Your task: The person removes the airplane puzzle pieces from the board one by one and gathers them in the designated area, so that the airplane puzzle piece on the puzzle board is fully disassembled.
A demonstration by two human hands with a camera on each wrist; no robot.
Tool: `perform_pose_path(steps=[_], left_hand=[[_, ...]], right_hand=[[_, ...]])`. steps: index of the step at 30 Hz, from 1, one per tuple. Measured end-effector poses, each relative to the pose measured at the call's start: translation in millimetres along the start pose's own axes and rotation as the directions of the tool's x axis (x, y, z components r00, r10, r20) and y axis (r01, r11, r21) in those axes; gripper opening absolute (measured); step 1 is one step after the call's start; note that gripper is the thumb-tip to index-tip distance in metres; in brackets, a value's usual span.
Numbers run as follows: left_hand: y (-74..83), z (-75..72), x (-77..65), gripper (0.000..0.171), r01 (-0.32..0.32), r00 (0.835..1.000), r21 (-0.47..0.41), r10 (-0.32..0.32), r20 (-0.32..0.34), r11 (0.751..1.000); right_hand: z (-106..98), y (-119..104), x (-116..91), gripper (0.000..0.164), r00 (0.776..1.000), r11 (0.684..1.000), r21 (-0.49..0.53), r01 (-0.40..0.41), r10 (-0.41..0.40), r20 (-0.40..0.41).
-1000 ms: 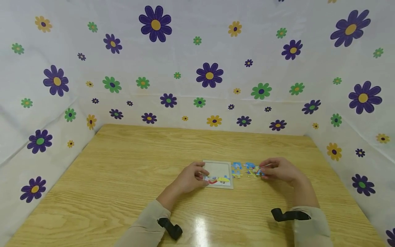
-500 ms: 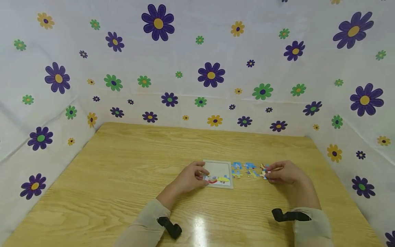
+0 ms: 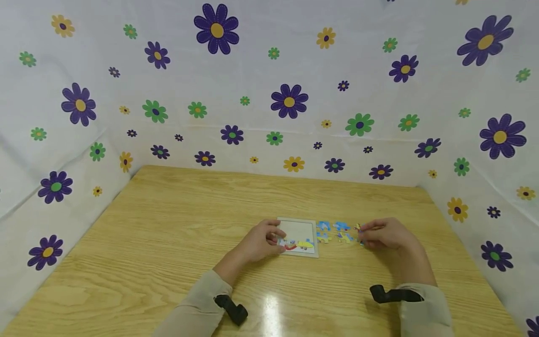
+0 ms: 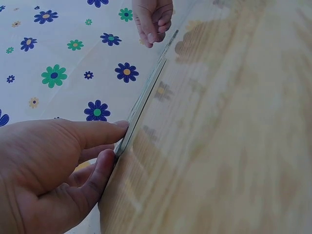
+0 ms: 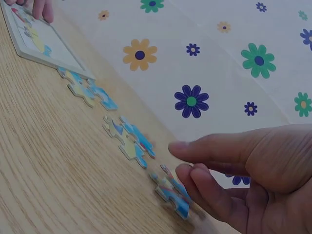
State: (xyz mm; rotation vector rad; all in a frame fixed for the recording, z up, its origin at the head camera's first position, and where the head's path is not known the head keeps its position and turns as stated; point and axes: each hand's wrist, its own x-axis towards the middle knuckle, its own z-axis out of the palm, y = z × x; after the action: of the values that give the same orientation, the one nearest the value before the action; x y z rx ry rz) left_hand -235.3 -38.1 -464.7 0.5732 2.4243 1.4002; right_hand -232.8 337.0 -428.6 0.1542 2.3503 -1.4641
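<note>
My left hand grips the left edge of a shallow, pale jigsaw tray, its fingertips at the rim. Along the tray's near side lies an assembled picture strip with red and yellow shapes. To the right, blue and yellow puzzle pieces form two short rows. My right hand is at the rightmost end, bent fingers over two pieces. In the right wrist view, one of these, a blue jigsaw piece, lies on the table beside the fingertips; a gap shows between the fingers.
A wood-grain table carries everything. White cloth printed with flowers encloses the back and both sides. A black strap mount sits on the left sleeve, another black mount on the right.
My right hand shifts slightly right from the middle pieces, and two pieces now lie separately at the right end, partly under its fingers. The left hand and tray stay put.
</note>
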Motion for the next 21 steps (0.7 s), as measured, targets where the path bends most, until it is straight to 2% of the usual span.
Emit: perform_pose_path(steps=[3,8,21], left_hand=[[0.1,-0.1,0.8,0.038,0.000,1.000,0.013,0.000,-0.003,1.000],[0.3,-0.2,1.4,0.043,-0.006,1.000,0.017,0.006,-0.002,1.000],[-0.5,0.4,0.7,0.047,-0.023,1.000,-0.003,0.023,-0.005,1.000]], right_hand=[[5,-5,1,0.042,1.000,1.000,-0.009,0.016,-0.016,-0.008],[15,-15,3,0.047,0.998,0.998,-0.020,0.057,-0.056,0.023],[55,-29,16,0.041,0.992,0.994,0.053,0.091,-0.095,0.080]])
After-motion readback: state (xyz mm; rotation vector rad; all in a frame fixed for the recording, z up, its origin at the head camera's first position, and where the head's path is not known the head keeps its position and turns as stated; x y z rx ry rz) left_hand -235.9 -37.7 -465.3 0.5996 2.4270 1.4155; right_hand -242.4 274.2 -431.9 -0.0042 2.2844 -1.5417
